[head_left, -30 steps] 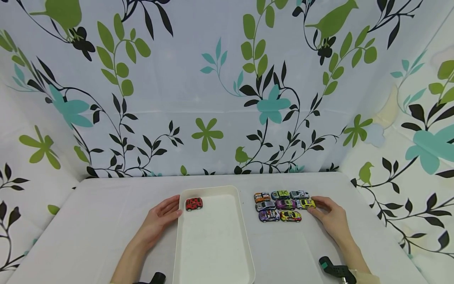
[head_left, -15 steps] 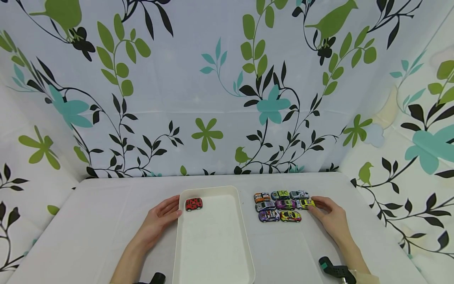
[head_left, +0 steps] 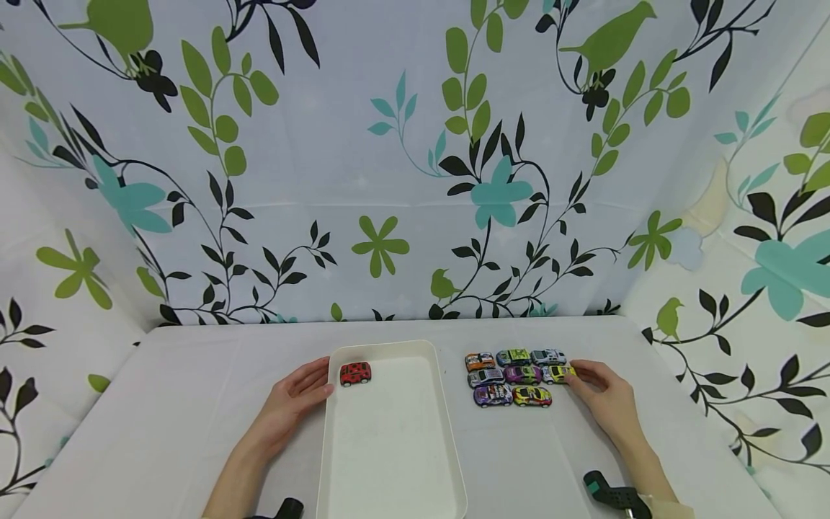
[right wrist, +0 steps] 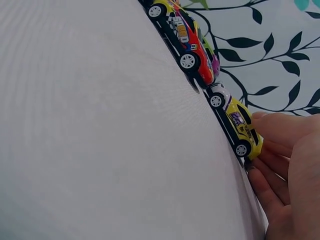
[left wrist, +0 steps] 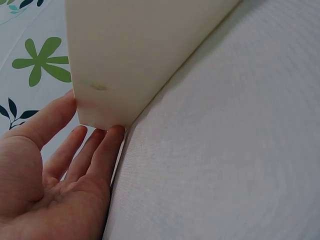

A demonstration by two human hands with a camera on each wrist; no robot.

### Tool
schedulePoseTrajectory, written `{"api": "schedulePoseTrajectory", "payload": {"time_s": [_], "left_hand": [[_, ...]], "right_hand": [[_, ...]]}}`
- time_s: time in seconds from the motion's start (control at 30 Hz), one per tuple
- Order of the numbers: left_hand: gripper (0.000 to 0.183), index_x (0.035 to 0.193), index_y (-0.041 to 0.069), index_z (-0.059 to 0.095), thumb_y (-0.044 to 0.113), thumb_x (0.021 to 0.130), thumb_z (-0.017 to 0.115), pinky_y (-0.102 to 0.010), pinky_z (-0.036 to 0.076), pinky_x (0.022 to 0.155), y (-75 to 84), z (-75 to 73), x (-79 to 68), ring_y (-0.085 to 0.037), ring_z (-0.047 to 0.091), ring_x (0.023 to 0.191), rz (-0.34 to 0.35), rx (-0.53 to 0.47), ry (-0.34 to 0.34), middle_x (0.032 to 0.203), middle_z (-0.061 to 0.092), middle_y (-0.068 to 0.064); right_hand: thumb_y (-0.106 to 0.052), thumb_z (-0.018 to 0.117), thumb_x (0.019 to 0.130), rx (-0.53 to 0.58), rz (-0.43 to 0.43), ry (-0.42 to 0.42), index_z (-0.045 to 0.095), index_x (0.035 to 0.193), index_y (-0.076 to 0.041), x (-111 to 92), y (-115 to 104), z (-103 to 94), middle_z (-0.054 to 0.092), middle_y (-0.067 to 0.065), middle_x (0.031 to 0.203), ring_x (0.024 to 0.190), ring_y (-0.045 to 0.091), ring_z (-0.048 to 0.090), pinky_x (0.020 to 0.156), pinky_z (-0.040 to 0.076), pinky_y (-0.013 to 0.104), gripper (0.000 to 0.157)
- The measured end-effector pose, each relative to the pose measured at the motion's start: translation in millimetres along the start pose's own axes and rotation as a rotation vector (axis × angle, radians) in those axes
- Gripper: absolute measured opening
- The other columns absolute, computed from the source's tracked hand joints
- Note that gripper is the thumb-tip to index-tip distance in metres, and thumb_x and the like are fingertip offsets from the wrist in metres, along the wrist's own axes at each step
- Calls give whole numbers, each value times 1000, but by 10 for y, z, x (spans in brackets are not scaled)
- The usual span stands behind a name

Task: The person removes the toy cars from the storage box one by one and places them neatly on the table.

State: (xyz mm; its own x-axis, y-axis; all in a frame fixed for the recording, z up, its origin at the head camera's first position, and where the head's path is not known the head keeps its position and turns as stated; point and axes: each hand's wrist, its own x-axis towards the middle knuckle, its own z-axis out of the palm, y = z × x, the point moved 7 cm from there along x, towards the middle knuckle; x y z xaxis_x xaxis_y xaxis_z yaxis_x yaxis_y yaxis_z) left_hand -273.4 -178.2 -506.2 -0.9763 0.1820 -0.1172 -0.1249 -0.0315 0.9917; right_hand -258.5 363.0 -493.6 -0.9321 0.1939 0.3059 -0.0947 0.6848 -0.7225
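Observation:
My left hand rests its fingertips against the far left corner of a white tray. In the left wrist view its thumb touches the tray's upper edge, and the fingers lie fairly straight at the corner. A red toy car sits inside the tray at the far left. Over on the right, my right hand pinches the rear end of a yellow toy car, thumb on the near side and fingers behind, partly hidden. That car stands on the table at the right end of the middle row of cars.
Several other toy cars are packed close in rows beside the yellow one, among them an orange car, a purple car and a red-and-yellow car. A patterned cloth hangs behind the white table.

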Motion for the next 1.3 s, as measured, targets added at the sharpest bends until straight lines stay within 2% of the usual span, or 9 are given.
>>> {"api": "schedulePoseTrajectory", "payload": {"time_s": [0.13, 0.3, 0.43, 0.5, 0.6, 0.77, 1.0, 1.17, 1.3], "left_hand": [[65, 151, 3, 39, 11, 93, 70, -17, 48, 101, 0, -2, 3, -4, 51, 130, 7, -11, -1, 156, 41, -16], [66, 151, 4, 39, 12, 93, 70, -17, 48, 101, -4, -6, 3, -6, 51, 131, 3, -6, 5, 156, 41, -15], [66, 151, 4, 39, 13, 94, 70, -17, 48, 101, -9, -6, 1, -12, 48, 136, -4, 2, 12, 156, 41, -15], [66, 151, 5, 38, 14, 94, 70, -17, 48, 101, -13, -8, -1, -14, 47, 137, -8, 1, 13, 156, 41, -15], [66, 151, 5, 39, 13, 93, 70, -17, 48, 101, -14, -10, 0, -13, 47, 137, -6, -5, 10, 156, 41, -15], [65, 150, 4, 40, 12, 93, 70, -17, 47, 102, 2, -6, 3, -10, 49, 135, 7, -15, 0, 155, 42, -15], [65, 150, 4, 40, 12, 93, 70, -17, 47, 102, 12, -16, 26, -13, 47, 137, 13, -9, -7, 155, 42, -15], [65, 150, 4, 40, 12, 93, 70, -17, 47, 102, 16, -17, 20, -15, 46, 138, 10, -11, -5, 155, 42, -15], [65, 150, 4, 40, 12, 93, 70, -17, 47, 102, 9, -3, 11, -18, 44, 140, 3, -14, -6, 155, 42, -15]], "right_hand": [[-32, 68, 96, -11, 16, 24, 67, 125, -11, -11, -14, -21, 70, 9, 120, 98, -13, 57, 85, 40, 4, 36], [-33, 67, 97, -12, 50, 53, 65, 128, -10, -16, -123, -50, 66, 11, 127, 113, 18, 62, 88, 40, 8, 39], [-28, 68, 97, -20, -5, 61, 63, 129, -9, 5, -348, -1, 64, 11, 130, 117, 32, 60, 93, 47, 20, 38], [-23, 69, 96, -16, -63, 56, 64, 128, -8, 18, -493, 63, 64, 11, 129, 116, 32, 61, 95, 50, 31, 36], [-18, 70, 95, -12, -158, 49, 65, 126, -7, 13, -718, 164, 66, 10, 126, 112, 30, 62, 94, 50, 37, 34], [-12, 73, 92, 44, -274, 38, 67, 124, -8, -27, -1051, 279, 67, 7, 124, 112, 25, 61, 95, 46, 15, 32], [-17, 74, 92, 82, -320, -35, 68, 122, -11, -78, -1458, 427, 69, 0, 122, 115, 21, 63, 96, 51, 31, 31], [-20, 74, 92, 118, -344, -88, 68, 121, -16, -88, -1666, 570, 69, -3, 123, 116, 18, 63, 98, 52, 29, 30], [-19, 73, 92, 186, -341, -134, 68, 120, -20, -99, -1811, 696, 68, -4, 122, 115, 17, 63, 97, 54, 46, 28]]}}
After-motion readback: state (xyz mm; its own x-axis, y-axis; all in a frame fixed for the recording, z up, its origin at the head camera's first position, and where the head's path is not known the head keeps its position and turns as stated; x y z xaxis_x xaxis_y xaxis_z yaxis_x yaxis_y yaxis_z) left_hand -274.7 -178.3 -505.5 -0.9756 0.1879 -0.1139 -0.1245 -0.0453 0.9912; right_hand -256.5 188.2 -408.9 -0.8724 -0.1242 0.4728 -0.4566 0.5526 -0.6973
